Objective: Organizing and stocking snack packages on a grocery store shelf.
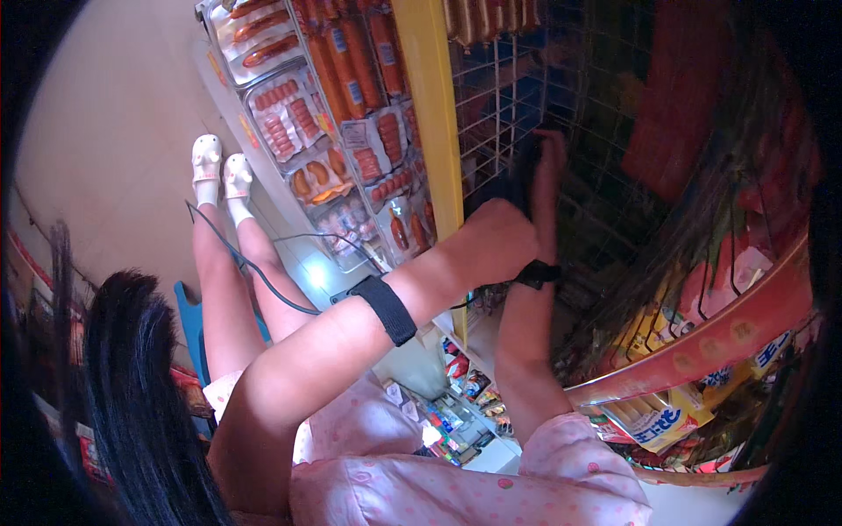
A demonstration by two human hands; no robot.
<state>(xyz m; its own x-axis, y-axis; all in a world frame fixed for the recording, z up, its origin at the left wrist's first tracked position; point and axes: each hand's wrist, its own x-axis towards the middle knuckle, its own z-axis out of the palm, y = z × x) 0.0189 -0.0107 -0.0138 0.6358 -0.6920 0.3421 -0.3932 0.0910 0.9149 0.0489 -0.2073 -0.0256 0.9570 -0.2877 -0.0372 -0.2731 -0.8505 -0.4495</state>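
My left hand (503,233) is raised in front of me with the knuckles up and the fingers curled out of sight. It overlaps or touches my right forearm near the black wrist strap (541,273). My right hand (551,158) reaches up beside a white wire grid (496,98), seen edge-on and blurred. Between the hands is a dark, blurred patch (520,174); whether it is held, I cannot tell. A black band (388,309) with a small device and cable circles my left forearm.
Left of my hands, a display tray (289,118) holds packed sausages, beside a yellow post (427,98). Sausages (490,20) hang above on the grid. At right, a curved red-edged rack (697,348) carries yellow snack packs (658,417). Black hair (135,394) hangs at left.
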